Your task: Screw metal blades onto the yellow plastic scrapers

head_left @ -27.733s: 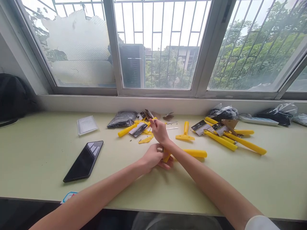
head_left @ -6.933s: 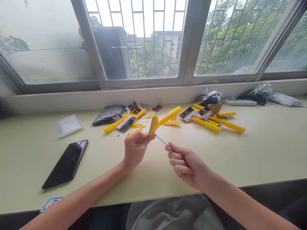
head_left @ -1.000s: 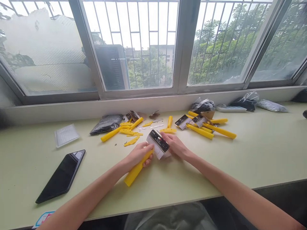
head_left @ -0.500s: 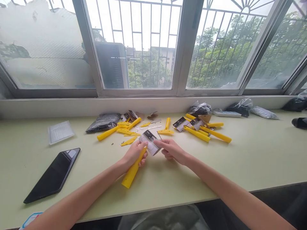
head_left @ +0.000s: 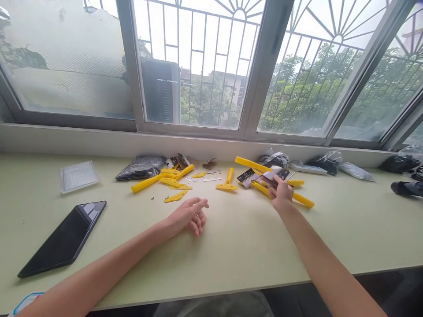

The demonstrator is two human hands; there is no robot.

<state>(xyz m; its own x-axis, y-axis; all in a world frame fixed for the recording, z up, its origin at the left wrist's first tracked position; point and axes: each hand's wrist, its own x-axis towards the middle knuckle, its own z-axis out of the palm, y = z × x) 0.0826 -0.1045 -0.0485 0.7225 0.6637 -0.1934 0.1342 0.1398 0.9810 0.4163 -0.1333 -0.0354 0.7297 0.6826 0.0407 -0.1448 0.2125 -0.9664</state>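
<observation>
My right hand (head_left: 281, 193) is closed on a yellow-handled scraper (head_left: 253, 164) with a black and white card (head_left: 280, 173) round its head. It is held over a pile of similar scrapers (head_left: 304, 200) at the right. A thin metal rod (head_left: 291, 176) pokes out beside the fingers; I cannot tell what tool it belongs to. My left hand (head_left: 191, 215) lies on the table with nothing in it, its fingers loosely bent and apart. Between the hands, farther back, lies a T-shaped yellow scraper (head_left: 228, 182) without a card.
Left of centre lie loose yellow scraper parts (head_left: 176, 196), metal blades (head_left: 211, 179) and torn cards (head_left: 209, 163). A black plastic packet (head_left: 141, 167), a clear case (head_left: 79, 177) and a phone (head_left: 62, 240) are at the left. Several bags (head_left: 330, 162) line the window wall.
My right hand has carried the carded scraper from the middle to the pile at the right. My left hand has let go of its handle. The view has shifted slightly.
</observation>
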